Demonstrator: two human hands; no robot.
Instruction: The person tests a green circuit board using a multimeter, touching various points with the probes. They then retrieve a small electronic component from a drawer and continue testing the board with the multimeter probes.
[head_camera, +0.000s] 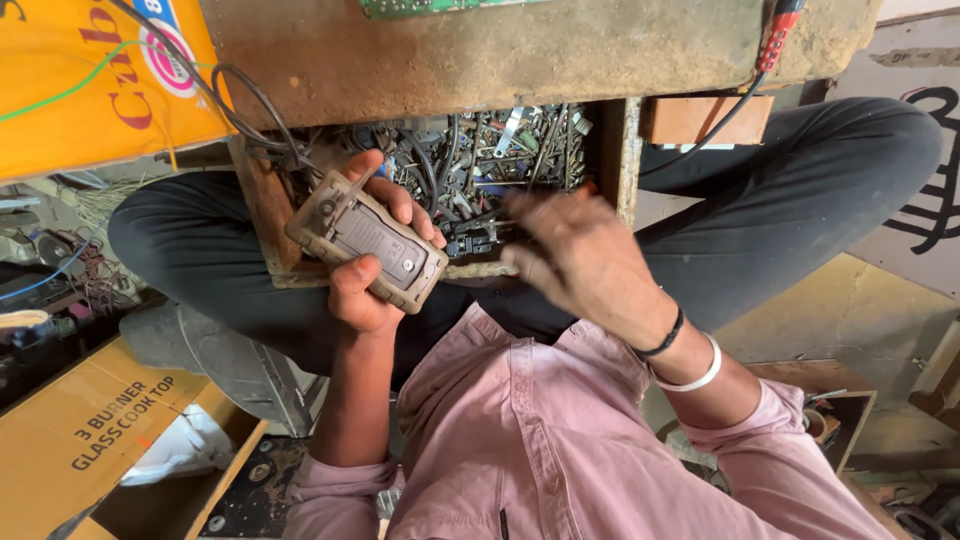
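Head view: my left hand (365, 265) is wrapped around a tan handheld device (367, 240) with a grey panel, thumb on its near edge and fingers curled over the far side, holding it just above the open drawer (262, 210). My right hand (580, 255) is blurred, fingers loosely spread and bent over the drawer's front edge; I cannot tell whether it has hold of anything. The drawer is packed with tangled wires and metal parts (490, 150), under a worn wooden bench top (480, 50). A cardboard box (90, 430) lies at my left.
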